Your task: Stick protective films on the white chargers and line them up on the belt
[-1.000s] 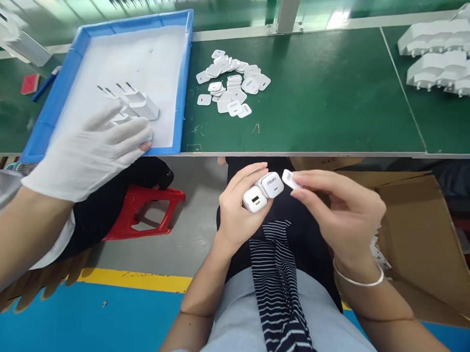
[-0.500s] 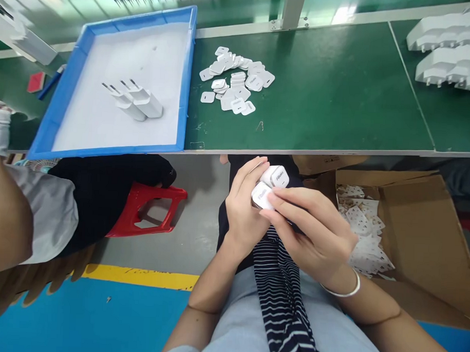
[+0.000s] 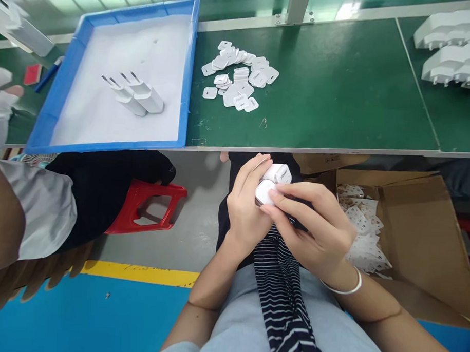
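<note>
My left hand (image 3: 246,210) is wrapped around two white plug chargers side by side, held above my lap just in front of the bench. The farther charger (image 3: 279,173) faces me with dark lettering on its end. On the end of the nearer charger (image 3: 263,192) sits a white end cap (image 3: 268,187), its face looking blank from here. My right hand (image 3: 314,225) pinches the edge of that cap between thumb and fingers. Whether the cap is fully seated I cannot tell. A loose pile of similar white caps (image 3: 241,89) lies on the green bench.
A blue tray (image 3: 186,92) with a white lining holds a few plug chargers (image 3: 143,98), pins up. More white chargers (image 3: 454,65) stand at the right. A cardboard box (image 3: 422,228) with scraps is below. A co-worker's arm (image 3: 4,214) and a red stool (image 3: 141,208) are left.
The lettering seen on the nearer charger's end no longer shows; its face now looks plain white. Both hands keep nearly the same grip. The view has shifted slightly.
</note>
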{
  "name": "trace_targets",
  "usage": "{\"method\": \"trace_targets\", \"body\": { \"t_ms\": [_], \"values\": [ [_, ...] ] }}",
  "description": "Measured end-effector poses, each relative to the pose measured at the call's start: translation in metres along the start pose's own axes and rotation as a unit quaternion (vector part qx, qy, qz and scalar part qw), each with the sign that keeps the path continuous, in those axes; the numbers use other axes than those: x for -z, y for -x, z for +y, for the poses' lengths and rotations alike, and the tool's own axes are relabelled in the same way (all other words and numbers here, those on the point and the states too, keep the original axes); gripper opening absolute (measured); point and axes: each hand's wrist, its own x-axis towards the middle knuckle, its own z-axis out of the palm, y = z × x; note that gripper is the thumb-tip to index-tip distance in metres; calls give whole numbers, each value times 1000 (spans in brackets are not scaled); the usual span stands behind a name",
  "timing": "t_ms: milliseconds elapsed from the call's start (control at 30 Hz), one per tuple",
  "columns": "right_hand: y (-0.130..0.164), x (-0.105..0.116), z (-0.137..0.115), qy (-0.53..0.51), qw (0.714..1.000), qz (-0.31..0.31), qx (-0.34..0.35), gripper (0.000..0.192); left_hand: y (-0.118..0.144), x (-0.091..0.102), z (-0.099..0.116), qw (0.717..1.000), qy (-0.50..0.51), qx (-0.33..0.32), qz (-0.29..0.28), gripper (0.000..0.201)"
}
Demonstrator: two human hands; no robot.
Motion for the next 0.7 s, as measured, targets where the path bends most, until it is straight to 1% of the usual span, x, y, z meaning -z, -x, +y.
{"method": "trace_targets", "body": {
  "t_ms": [233,433,700],
  "values": [
    [0,1,-2,-23,998,-22,-52,14,2,-2,-4,1000,1,-7,-3,28],
    [-1,1,-3,-17,998,-32,-58,14,0,-3,-6,1000,-5,-29,4,27],
    [-2,1,-3,-27,998,-35,-54,12,1,-3,-6,1000,0,-30,9,26]
  ]
}}
